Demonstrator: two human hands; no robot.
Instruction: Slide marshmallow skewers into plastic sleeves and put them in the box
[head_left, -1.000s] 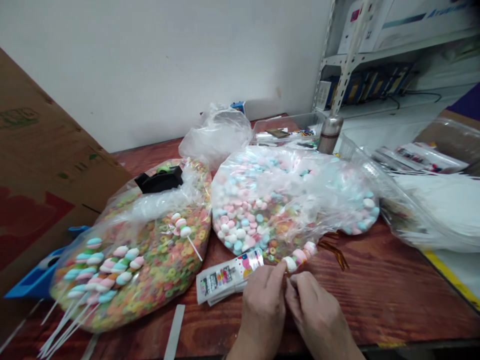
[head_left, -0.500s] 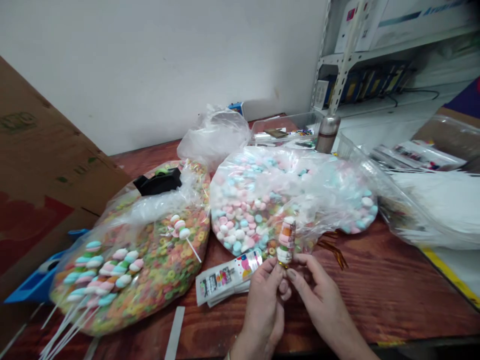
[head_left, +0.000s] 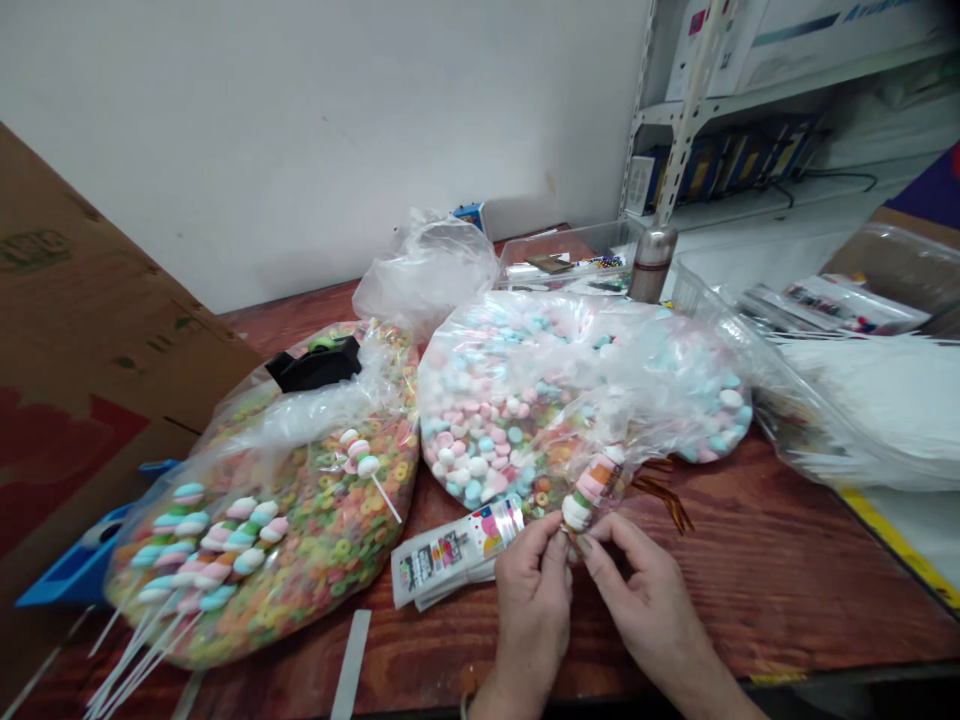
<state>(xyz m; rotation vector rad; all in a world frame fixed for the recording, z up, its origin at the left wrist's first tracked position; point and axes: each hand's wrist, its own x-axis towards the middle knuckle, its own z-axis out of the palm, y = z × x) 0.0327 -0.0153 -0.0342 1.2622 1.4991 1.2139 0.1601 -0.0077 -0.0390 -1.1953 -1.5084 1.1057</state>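
It looks like a small sweet-packing workshop: bulk bags of marshmallows (head_left: 465, 410) and coloured hoops (head_left: 352, 525), printed wrappers (head_left: 450, 555), wooden worktable (head_left: 765, 570), metal shelving (head_left: 681, 150).

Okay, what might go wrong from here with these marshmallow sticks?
The left hand and right hand hold the wrapped stick only near its lower end, so it might slip.

The bunched sticks lie on the cereal bag, ends jutting past its edge; a bump could dislodge them.

The tape dispenser rests on that bag too and may tip.
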